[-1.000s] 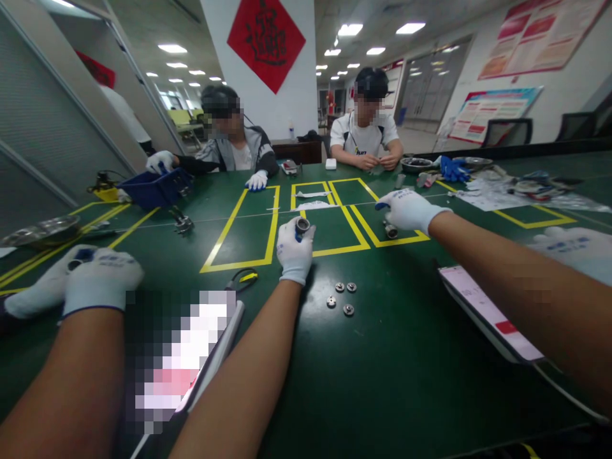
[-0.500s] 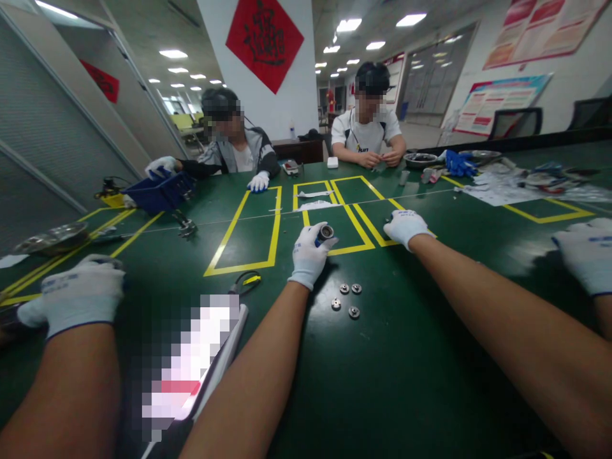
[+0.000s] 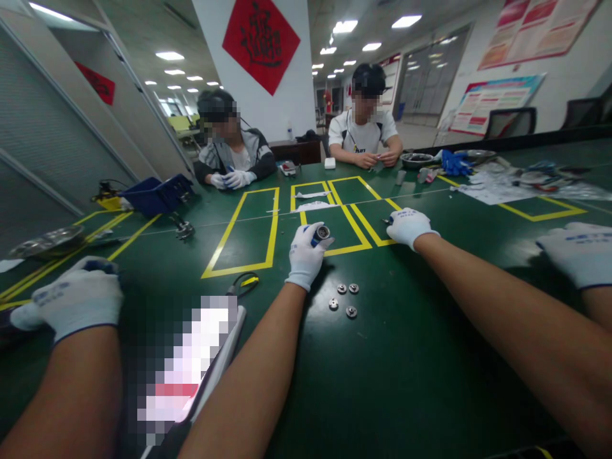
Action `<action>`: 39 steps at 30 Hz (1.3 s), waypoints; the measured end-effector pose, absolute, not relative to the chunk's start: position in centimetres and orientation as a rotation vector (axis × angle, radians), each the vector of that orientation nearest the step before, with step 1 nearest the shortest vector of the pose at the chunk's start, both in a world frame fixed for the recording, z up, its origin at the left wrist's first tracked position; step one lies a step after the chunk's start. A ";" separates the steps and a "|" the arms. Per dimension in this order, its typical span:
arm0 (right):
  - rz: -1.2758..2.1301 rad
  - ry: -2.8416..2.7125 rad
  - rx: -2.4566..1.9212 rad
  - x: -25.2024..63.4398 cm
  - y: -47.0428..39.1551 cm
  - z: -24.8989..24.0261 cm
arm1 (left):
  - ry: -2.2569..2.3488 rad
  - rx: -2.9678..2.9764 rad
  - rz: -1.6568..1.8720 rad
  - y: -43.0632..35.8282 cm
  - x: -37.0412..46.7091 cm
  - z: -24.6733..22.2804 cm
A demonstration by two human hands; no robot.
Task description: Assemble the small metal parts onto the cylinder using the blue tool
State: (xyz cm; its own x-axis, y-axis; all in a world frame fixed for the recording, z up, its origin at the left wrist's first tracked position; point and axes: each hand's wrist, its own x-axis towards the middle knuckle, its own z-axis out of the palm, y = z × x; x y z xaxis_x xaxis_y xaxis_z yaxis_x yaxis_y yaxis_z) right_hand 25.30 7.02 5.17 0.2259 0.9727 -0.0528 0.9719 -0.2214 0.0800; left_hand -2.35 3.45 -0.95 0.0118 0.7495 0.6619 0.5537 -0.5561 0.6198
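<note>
My left hand (image 3: 306,255), in a white glove, is wrapped round a dark cylindrical part (image 3: 320,235) whose round open end faces up. To its right, my gloved right hand (image 3: 408,227) has its fingers pressed together over a yellow tape line; a small dark tip shows at the fingertips, too little to name. Several small round metal discs (image 3: 351,312) lie on the green table (image 3: 406,357), nearer to me than my left hand.
A pixelated bright screen (image 3: 196,357) lies left of my left forearm. Gloved hands of other people are at the far left (image 3: 79,296) and far right (image 3: 578,252). Two people sit opposite. A blue bin (image 3: 153,195) stands at the left; papers (image 3: 495,185) lie at the right.
The person opposite on the left has drawn a hand back from the blue bin and brought both hands together. My hands have barely moved; the view has shifted slightly.
</note>
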 end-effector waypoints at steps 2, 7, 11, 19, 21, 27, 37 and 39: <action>0.050 1.899 2.391 24.9 6.8 5.4 | 1.428 2.086 1.577 3.4 -2.5 -0.8; 0.304 1.971 2.373 23.4 5.9 6.3 | 1.476 2.064 1.628 3.4 -3.0 -0.5; 0.441 2.287 2.279 20.5 4.8 6.4 | 1.710 1.751 1.934 3.7 -4.3 -0.1; -0.128 2.912 1.581 10.1 2.7 3.3 | 1.970 1.144 2.092 4.2 -7.2 -0.2; -0.166 2.990 1.472 8.0 2.8 2.9 | 2.013 1.019 2.072 4.3 -7.5 -0.3; -0.153 3.013 1.364 4.8 5.1 2.5 | 2.031 0.945 2.043 4.7 -7.7 -0.7; -0.256 3.060 1.561 2.2 12.6 1.0 | 2.074 0.981 2.019 4.6 -7.4 -0.6; -0.253 3.027 1.722 2.9 14.0 0.9 | 2.088 0.977 2.006 4.6 -7.4 -0.5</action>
State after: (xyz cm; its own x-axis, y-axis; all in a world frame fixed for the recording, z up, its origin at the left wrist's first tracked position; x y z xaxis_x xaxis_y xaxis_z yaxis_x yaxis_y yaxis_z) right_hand 2.92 14.01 0.94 -0.4675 0.8540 0.2284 0.8041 0.5181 -0.2914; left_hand -7.37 4.58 -0.49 -0.7922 0.4923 0.3606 0.3799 -0.0645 0.9228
